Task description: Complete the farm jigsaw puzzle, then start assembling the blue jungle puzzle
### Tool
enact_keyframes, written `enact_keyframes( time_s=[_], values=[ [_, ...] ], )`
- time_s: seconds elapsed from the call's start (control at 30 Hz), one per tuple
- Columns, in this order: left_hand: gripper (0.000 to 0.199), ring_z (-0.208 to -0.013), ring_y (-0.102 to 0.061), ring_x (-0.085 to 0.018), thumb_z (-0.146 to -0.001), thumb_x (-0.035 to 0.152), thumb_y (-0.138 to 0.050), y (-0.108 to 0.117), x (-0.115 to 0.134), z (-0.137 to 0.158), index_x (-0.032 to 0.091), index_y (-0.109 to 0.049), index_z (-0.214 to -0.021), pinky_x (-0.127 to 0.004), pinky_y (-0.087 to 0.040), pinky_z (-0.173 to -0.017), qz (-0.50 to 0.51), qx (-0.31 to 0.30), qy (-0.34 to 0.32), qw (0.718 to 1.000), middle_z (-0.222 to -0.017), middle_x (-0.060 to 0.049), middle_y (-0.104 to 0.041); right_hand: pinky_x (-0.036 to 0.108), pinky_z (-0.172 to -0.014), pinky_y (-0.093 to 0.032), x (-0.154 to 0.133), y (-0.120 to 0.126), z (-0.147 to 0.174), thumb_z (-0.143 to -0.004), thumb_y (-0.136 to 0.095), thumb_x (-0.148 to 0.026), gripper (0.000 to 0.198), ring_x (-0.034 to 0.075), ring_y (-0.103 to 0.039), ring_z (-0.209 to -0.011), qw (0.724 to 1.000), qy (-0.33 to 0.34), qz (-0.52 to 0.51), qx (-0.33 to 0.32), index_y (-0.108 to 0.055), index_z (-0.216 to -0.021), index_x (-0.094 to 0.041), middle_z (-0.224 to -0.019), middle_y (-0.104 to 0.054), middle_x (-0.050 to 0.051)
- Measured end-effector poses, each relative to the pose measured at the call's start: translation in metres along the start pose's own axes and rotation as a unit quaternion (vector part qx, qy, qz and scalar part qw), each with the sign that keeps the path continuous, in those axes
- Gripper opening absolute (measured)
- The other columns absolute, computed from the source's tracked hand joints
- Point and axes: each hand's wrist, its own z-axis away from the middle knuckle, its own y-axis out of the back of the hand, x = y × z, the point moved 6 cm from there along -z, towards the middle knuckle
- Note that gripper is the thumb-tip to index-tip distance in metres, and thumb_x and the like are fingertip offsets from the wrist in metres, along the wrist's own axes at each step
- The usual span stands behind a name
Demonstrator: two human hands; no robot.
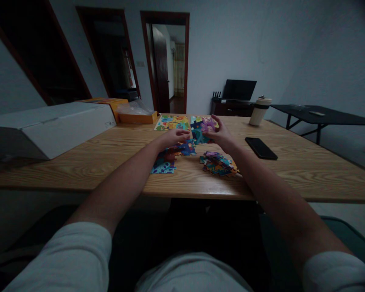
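My right hand (221,133) grips a joined section of jigsaw puzzle (197,136) in purple, teal and dark blue, its thumb low and a finger up at the right edge. To its left, my left hand (172,138) reaches over blue puzzle pieces (187,148), fingers stretched to the right; its fingertips partly hide what they touch. Under and in front of that hand lies another joined puzzle part (163,166), light blue and reddish. A loose pile of puzzle pieces (219,163) sits near the table's front edge, below my right hand.
On the wooden table (134,162), a yellow picture sheet (172,122) lies behind my hands. A long white box (63,125) and an orange box tray (136,117) with clear plastic stand left. A black phone (260,148) and a cream tumbler (260,111) are at right.
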Motion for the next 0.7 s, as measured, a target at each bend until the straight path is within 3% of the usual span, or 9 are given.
enact_keyframes(
  time_s=[0.1,0.23,0.43,0.7],
  values=[
    [0.038,-0.084,-0.069,-0.019,-0.084,0.042,-0.069,-0.024,0.01,0.001,0.016,-0.064,-0.111,-0.032,-0.055,-0.073,0.136,-0.014,-0.021,0.99,-0.108,-0.011,-0.07,0.029,-0.063,-0.057,-0.004,-0.007,0.004,-0.061,-0.081,-0.028,0.106,0.016,-0.063,-0.078,1.0,0.006,-0.017,-0.02,-0.024,-0.151,-0.027,-0.103,-0.066,0.004],
    [0.034,-0.073,-0.066,-0.015,-0.078,0.034,-0.076,-0.032,0.016,-0.002,0.014,-0.065,-0.104,-0.029,-0.055,-0.065,0.204,0.032,-0.052,0.977,-0.091,-0.007,-0.071,0.029,-0.073,-0.056,-0.007,-0.011,0.007,-0.064,-0.081,-0.027,0.084,0.016,-0.064,-0.084,1.0,0.02,0.002,-0.024,-0.044,-0.138,-0.023,-0.102,-0.067,0.004],
    [0.023,-0.065,-0.064,-0.013,-0.078,0.026,-0.076,-0.03,0.016,-0.001,0.014,-0.064,-0.095,-0.026,-0.055,-0.061,0.229,0.061,-0.033,0.971,-0.081,-0.004,-0.069,0.027,-0.068,-0.054,-0.003,-0.006,0.009,-0.075,-0.074,-0.036,0.047,0.016,-0.065,-0.082,0.999,-0.023,0.04,-0.017,-0.056,-0.117,-0.023,-0.101,-0.068,0.005],
    [0.021,-0.065,-0.064,-0.013,-0.077,0.022,-0.075,-0.035,0.018,0.001,0.012,-0.065,-0.094,-0.029,-0.055,-0.063,0.212,0.05,-0.043,0.975,-0.079,-0.003,-0.068,0.023,-0.057,-0.047,-0.003,-0.001,0.008,-0.073,-0.073,-0.034,0.034,0.014,-0.06,-0.069,0.997,-0.029,0.07,-0.008,-0.059,-0.101,-0.019,-0.086,-0.067,0.004]
  ],
)
